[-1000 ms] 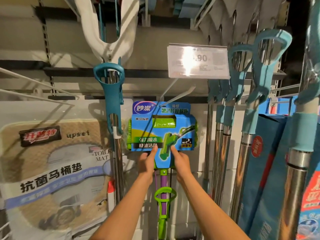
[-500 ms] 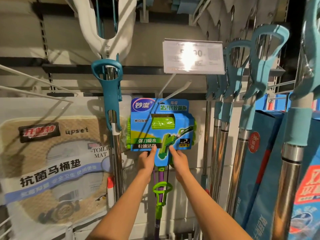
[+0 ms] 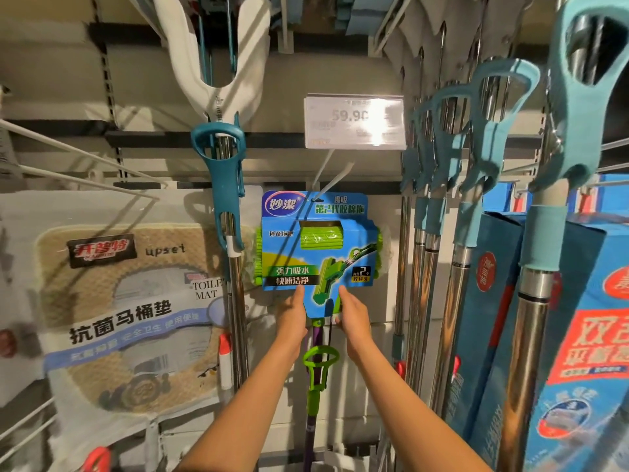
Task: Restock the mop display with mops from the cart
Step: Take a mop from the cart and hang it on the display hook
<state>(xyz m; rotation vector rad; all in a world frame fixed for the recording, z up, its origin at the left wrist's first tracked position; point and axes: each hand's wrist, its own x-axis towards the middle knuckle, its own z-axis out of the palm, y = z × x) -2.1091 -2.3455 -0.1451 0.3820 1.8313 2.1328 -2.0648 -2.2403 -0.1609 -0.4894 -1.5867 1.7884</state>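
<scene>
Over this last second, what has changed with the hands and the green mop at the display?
Little has visibly changed. Both hands, left hand and right hand, stay at the lower edge of the green mop's blue card, which remains hanging on the hook beneath the price tag. The teal-handled mops hang unchanged; only the camera view shifted slightly.

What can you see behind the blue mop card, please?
Behind the card, a green sponge head shows through the window and sticks out at both sides. Both hands, left and right, hold its lower edge. The rest of the head is covered.
</scene>
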